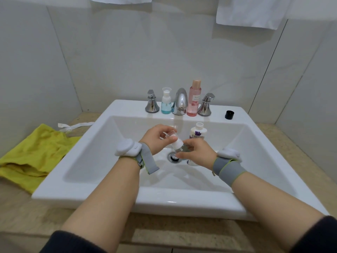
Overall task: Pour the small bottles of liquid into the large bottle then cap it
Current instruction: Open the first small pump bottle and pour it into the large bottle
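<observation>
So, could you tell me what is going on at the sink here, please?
A person is working over the white sink. The right hand holds a small clear bottle by its body, and the left hand grips its white pump top, apparently opening it. The large white bottle stands uncapped in the basin behind the hands. A black cap sits on the rim, and a blue pump bottle and a pink bottle stand by the tap.

White sink [127,108], chrome tap [180,102]. A blue bottle [166,104] and a pink bottle [194,98] stand behind; a black cap [229,114] to the right. The large white bottle [197,131] has a purple label print. Yellow cloth [36,154] on the beige speckled desk [300,152]; grey wrist straps [228,170] edged green.
</observation>
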A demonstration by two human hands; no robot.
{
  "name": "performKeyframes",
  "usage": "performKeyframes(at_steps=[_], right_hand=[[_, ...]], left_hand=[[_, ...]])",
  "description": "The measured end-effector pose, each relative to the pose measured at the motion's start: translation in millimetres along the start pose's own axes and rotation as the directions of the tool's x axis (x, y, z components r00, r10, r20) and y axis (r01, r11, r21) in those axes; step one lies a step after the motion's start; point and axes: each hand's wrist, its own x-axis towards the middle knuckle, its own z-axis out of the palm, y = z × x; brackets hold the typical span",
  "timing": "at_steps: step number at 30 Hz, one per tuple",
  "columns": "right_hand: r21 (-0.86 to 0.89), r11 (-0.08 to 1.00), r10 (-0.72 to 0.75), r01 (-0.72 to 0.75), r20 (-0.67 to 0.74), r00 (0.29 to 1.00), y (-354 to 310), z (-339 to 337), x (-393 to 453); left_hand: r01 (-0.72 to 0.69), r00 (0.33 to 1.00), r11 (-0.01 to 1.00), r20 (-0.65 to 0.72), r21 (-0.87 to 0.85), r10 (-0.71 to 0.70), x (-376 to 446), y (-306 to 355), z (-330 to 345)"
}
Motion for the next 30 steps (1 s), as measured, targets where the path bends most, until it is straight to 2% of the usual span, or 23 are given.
performKeyframes(at_steps=[10, 13, 16, 18, 24, 30], right_hand=[[0.108, 0.994, -0.009, 0.009, 0.0, 1.0, -8.8, 2.7, -3.4], [0.149, 0.989, 0.006, -0.007, 0.005, 1.0, -9.9, 0.4, -4.3], [0.172, 0.985, 0.027, -0.026, 0.001, 1.0, -8.3, -1.8, -4.2], [0.18, 0.983, 0.035, -0.034, -0.005, 0.999, -6.8, -2.8, -3.2], [0.201, 0.978, 0.047, -0.048, 0.009, 0.999, -7.6, -2.4, -3.8], [0.21, 0.976, 0.046, -0.049, 0.019, 0.999, -6.8, -1.6, -3.4]], left_hand=[[0.067, 0.99, 0.997, -0.125, 0.04, -0.061, 1.8, 7.6, 1.3], [0.08, 0.993, 0.994, -0.084, -0.072, -0.086, 1.2, 10.2, 1.5], [0.057, 0.998, 0.966, 0.004, -0.252, -0.058, 1.9, 14.0, -1.7], [0.042, 0.999, 0.952, 0.043, -0.304, -0.03, 2.2, 14.1, -3.3], [0.0, 1.0, 0.96, 0.024, -0.281, 0.007, 1.9, 9.9, -3.2], [-0.005, 0.997, 0.981, -0.075, -0.192, -0.01, 1.1, 10.5, 2.9]])
